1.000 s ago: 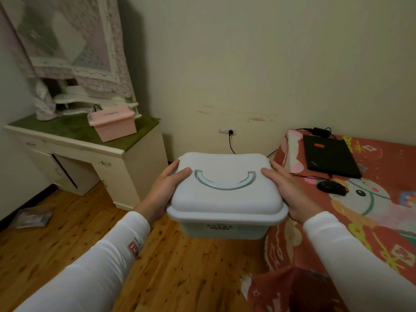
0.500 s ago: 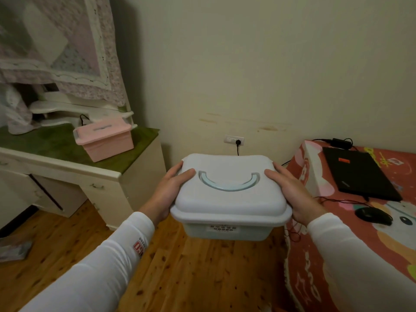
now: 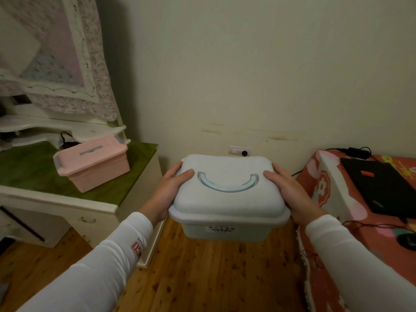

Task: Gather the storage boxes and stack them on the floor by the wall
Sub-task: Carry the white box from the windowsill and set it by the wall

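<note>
A pale blue storage box with a domed lid and a folded handle is held in the air above the wooden floor, facing the wall. My left hand grips its left side and my right hand grips its right side, thumbs on the lid. A pink storage box with a lid stands on the green top of the dresser to the left.
The cream wall with a socket and plugged cable is straight ahead. A bed with a red cover on the right carries a black laptop and a mouse. Floor shows between dresser and bed.
The blue box and both hands have come closer to the wall between the dresser and the bed. The view has shifted right and forward; the grip is unchanged.
</note>
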Motion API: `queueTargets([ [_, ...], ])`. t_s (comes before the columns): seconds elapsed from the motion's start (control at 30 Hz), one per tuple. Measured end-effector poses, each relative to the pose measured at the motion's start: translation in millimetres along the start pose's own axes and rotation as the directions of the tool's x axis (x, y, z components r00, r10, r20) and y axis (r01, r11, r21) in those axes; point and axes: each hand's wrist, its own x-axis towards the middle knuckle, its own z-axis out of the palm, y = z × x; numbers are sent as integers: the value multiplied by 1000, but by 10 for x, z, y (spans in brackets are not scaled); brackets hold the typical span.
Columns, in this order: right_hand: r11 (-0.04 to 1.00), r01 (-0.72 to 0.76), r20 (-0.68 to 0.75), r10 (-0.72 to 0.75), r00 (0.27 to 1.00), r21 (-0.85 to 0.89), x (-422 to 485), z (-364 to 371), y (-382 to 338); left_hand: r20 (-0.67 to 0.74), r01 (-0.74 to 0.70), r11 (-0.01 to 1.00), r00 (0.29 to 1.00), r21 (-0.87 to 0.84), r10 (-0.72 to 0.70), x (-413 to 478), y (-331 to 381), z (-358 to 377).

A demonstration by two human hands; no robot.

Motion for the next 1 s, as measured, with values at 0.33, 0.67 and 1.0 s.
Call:
queueTargets([
  [0.33, 1000, -7, -37, 6, 999, -21, 1467, 163, 97, -7, 6, 999, 1000, 49, -5, 1503, -2, -169],
  [0.67, 996, -48, -66, 53, 996, 73, 2992, 321, -28, -48, 13, 997, 999, 83, -9, 2955, 221, -236],
  [1.0, 988, -98, -57, 105, 993, 120, 3840, 647, 69, -67, 156, 985, 986, 74, -151, 3918, 152, -577],
])
